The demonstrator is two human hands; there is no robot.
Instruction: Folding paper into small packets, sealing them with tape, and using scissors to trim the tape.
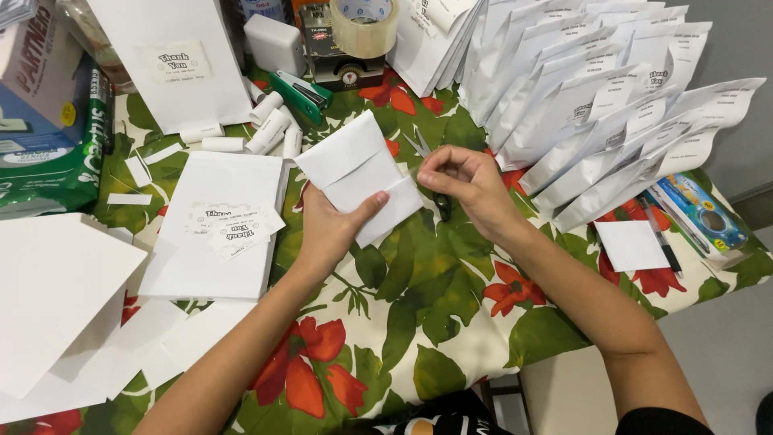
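My left hand (328, 228) holds a folded white paper bag (357, 172) above the flowered tablecloth, thumb pressed on its front. My right hand (467, 184) is at the bag's right edge, fingertips pinched together near a small flap. A pair of scissors (429, 179) lies on the cloth just behind and under the right hand, mostly hidden.
A flat white bag with several printed labels (229, 224) lies left of my hands. Rows of finished white bags (596, 105) fan out at the back right. Behind are paper rolls (270, 129), a green stapler (299, 95), a tape roll (364, 26), and boxes far left.
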